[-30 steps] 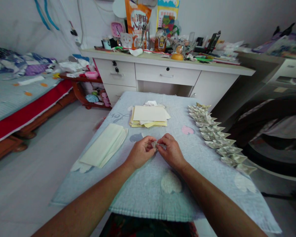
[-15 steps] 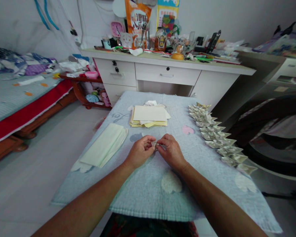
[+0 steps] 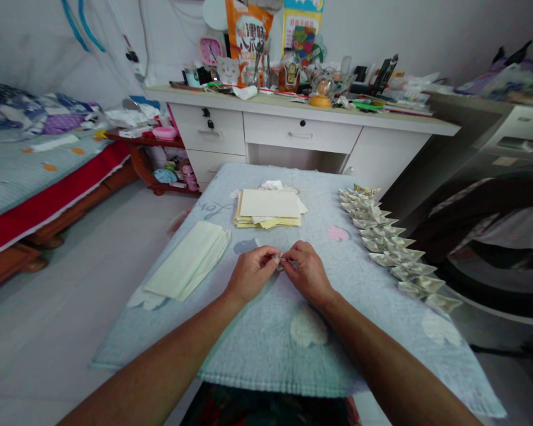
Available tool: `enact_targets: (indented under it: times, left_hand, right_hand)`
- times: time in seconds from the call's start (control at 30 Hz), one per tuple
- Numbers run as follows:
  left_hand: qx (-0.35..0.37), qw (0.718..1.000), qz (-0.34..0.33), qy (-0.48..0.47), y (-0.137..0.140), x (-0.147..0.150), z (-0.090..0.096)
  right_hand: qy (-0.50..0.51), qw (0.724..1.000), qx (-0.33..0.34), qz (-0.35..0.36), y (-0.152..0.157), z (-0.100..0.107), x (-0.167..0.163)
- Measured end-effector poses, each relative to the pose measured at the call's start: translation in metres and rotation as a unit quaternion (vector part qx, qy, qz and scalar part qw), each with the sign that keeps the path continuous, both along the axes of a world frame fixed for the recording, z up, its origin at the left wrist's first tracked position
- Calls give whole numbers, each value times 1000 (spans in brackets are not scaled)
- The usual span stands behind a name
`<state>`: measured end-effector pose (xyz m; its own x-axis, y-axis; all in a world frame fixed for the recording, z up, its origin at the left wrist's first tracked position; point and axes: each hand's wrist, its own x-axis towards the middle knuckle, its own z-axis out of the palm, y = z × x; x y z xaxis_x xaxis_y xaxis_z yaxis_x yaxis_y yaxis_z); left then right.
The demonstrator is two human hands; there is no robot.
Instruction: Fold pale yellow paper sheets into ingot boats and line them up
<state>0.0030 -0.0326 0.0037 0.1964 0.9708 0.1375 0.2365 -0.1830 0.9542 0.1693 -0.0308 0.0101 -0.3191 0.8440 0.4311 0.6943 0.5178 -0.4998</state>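
Over the middle of the cloth-covered table (image 3: 257,349), my left hand (image 3: 251,271) and my right hand (image 3: 308,272) meet fingertip to fingertip. Both are closed in a pinch on a small folded piece of paper (image 3: 279,260), mostly hidden by the fingers. Beyond them lies a stack of cream and yellow paper sheets (image 3: 270,204). Left of my left hand rests a pile of pale green paper (image 3: 184,260). Along the right side of the table runs a row of folded paper boats (image 3: 391,242), several of them, close together.
A white desk (image 3: 302,133) crowded with a honey jar (image 3: 289,71), an orange snack bag (image 3: 249,41) and a pink clock (image 3: 210,51) stands behind the table. At left is a bed (image 3: 48,160). A washing machine (image 3: 493,195) stands at right.
The pale triangular tip of paper that stood up between my fingertips is now lower and mostly covered. My left fingers have shifted slightly; the piles and boats stay put.
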Motion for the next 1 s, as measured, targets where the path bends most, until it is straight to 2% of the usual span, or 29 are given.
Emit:
enact_targets:
  times: [0.2, 0.57, 1.0]
  left_hand:
    - [-37, 998, 3, -57, 2, 0, -1]
    - [5, 1000, -1, -16, -1, 2, -1]
    - [-2, 999, -3, -33, -1, 0, 0]
  right_hand:
    - [-3, 1000, -6, 2, 0, 0, 1]
    - [-17, 1000, -16, -6, -2, 3, -3]
    - [-29, 1000, 6, 7, -1, 3, -3]
